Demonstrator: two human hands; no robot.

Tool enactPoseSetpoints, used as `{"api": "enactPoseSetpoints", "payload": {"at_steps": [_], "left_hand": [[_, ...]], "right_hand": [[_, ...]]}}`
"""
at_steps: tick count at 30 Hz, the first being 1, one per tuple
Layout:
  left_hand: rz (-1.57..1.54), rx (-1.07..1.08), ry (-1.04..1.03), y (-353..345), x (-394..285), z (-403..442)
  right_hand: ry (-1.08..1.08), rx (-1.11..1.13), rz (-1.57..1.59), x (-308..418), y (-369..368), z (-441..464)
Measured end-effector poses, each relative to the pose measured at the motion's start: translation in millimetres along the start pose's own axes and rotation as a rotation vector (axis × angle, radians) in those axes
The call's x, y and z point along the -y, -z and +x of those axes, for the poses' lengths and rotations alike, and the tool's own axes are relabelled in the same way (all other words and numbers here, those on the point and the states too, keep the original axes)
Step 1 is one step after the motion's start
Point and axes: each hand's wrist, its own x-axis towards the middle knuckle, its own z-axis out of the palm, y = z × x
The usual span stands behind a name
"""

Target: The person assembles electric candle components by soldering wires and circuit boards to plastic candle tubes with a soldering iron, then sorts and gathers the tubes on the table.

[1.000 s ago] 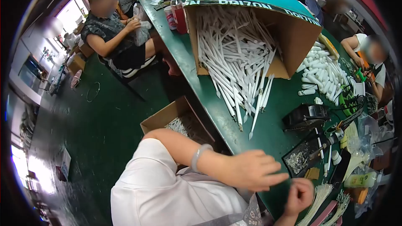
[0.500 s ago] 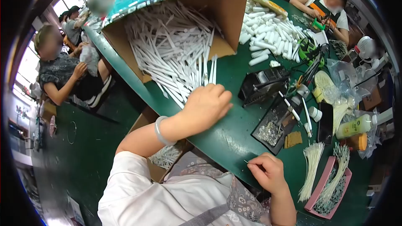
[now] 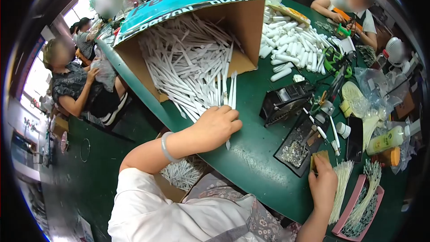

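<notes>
My left hand (image 3: 218, 127), with a pale bangle on its wrist, is closed at the front of a heap of slim white plastic sticks (image 3: 190, 69). A pointed white stick end (image 3: 228, 144) pokes out below the fingers. The heap spills from a cardboard box (image 3: 245, 22) lying on its side. Over at the right, my right hand (image 3: 323, 181) has its fingers bent together on a small tan sponge-like pad (image 3: 319, 156). What lies between those fingertips is hidden.
Beside the pad are a black tray (image 3: 286, 163) with metal scraps, a black device (image 3: 286, 101), a phone (image 3: 354, 139), bundled pale wires (image 3: 341, 188) and a pink box (image 3: 358, 210). White tubes (image 3: 295, 45) are heaped behind. Other people sit left and right.
My right hand has moved right and forward, from the table's near edge to the tan pad. My left hand stays by the heap, and a stick end now shows below it. The view has shifted slightly.
</notes>
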Motion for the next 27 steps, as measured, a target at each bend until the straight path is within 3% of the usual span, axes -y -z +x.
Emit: {"api": "enactPoseSetpoints", "payload": {"at_steps": [5,8,10,12,16,19,22,27], "left_hand": [[-0.119,-0.008,-0.020,2.9,-1.2,-10.7],[-0.189,-0.073,-0.050,3.7,-8.3,-8.8],[-0.205,-0.082,-0.058,6.0,-12.8,-10.8],[-0.182,-0.051,-0.067,8.2,-16.5,-13.4],[-0.138,-0.035,-0.069,6.8,-21.1,-14.4],[-0.142,-0.053,-0.043,9.5,-28.1,-14.1],[-0.128,-0.077,-0.056,13.0,-34.6,-11.2],[-0.133,-0.070,-0.071,14.1,-39.0,-6.2]], "right_hand": [[0.087,-0.112,-0.070,-11.4,-17.0,4.2],[0.029,-0.209,-0.090,-17.2,-16.1,2.5],[-0.066,-0.337,0.060,-17.3,-14.4,2.9],[-0.164,-0.397,0.431,-13.1,-19.3,4.6],[-0.298,-0.321,0.952,2.1,-38.7,13.7],[-0.500,-0.108,1.475,13.3,-35.8,23.1],[-0.471,0.043,1.698,26.4,-28.7,23.5],[-0.478,0.100,1.703,21.9,-31.7,18.5]]}}
